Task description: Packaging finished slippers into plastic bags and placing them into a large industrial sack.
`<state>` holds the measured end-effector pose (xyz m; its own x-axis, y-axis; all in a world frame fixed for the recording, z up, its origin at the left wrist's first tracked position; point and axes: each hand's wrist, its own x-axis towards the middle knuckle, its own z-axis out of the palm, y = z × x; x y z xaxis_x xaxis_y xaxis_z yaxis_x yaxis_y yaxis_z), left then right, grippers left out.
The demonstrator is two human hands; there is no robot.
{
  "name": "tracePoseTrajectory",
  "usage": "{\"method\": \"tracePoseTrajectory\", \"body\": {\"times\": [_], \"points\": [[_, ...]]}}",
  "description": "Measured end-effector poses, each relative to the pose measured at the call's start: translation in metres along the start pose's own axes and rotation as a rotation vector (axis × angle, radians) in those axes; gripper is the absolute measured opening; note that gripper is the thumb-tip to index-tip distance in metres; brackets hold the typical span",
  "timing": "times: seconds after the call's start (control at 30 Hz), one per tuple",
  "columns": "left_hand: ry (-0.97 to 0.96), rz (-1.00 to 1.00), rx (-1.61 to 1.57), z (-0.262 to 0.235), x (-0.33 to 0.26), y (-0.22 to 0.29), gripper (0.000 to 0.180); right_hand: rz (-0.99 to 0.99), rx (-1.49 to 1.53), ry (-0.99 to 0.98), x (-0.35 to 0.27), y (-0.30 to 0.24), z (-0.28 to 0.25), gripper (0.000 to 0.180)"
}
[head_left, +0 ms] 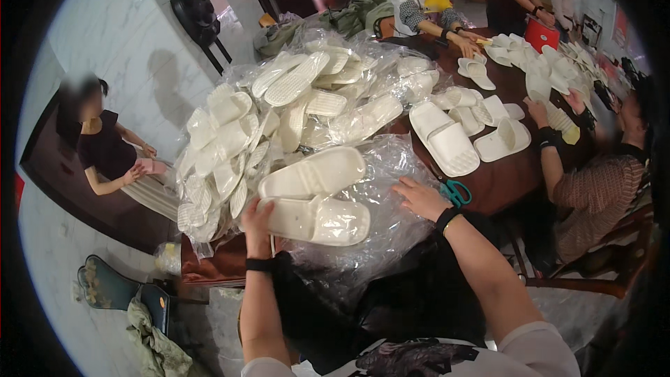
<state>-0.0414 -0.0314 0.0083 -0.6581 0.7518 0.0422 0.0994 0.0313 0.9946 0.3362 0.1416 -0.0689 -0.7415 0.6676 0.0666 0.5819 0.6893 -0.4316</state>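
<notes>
My left hand (257,226) grips a pair of white slippers (343,221) at the left end of the lower one. The upper slipper lies alongside it, over clear plastic. Fingers apart, my right hand (423,200) is over the crumpled clear plastic bag (392,160) and holds nothing. Teal-handled scissors (457,193) lie just right of my right fingers. Beyond the scissors, another pair of white slippers (447,141) rests on the dark red table (499,185).
A high heap of bagged white slippers (230,136) fills the left side. Co-workers sit at the right (600,181) and far side (417,3) among more slippers. One person (105,143) stands at the left. A red bucket (541,35) is at the back right.
</notes>
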Motion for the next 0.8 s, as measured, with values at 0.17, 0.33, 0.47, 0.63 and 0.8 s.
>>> {"method": "tracePoseTrajectory", "body": {"times": [0.17, 0.33, 0.47, 0.63, 0.8], "points": [[0.129, 0.071, 0.216, -0.085, -0.046, 0.047, 0.039, -0.010, -0.050, 0.014, 0.000, -0.004, -0.003, 0.051], [0.267, 0.189, 0.290, -0.144, -0.097, 0.133, 0.027, -0.001, -0.073, 0.052, 0.001, -0.002, -0.002, 0.050], [0.244, 0.284, 0.106, -0.150, -0.118, 0.163, 0.027, -0.019, -0.038, 0.075, 0.006, -0.007, -0.007, 0.042], [0.245, 0.115, -0.149, -0.066, -0.132, 0.134, 0.013, -0.095, -0.112, 0.119, 0.011, -0.005, 0.008, 0.039], [0.048, -0.182, -0.300, 0.056, -0.096, 0.025, 0.022, -0.128, 0.004, 0.205, -0.002, 0.028, 0.021, 0.038]]}}
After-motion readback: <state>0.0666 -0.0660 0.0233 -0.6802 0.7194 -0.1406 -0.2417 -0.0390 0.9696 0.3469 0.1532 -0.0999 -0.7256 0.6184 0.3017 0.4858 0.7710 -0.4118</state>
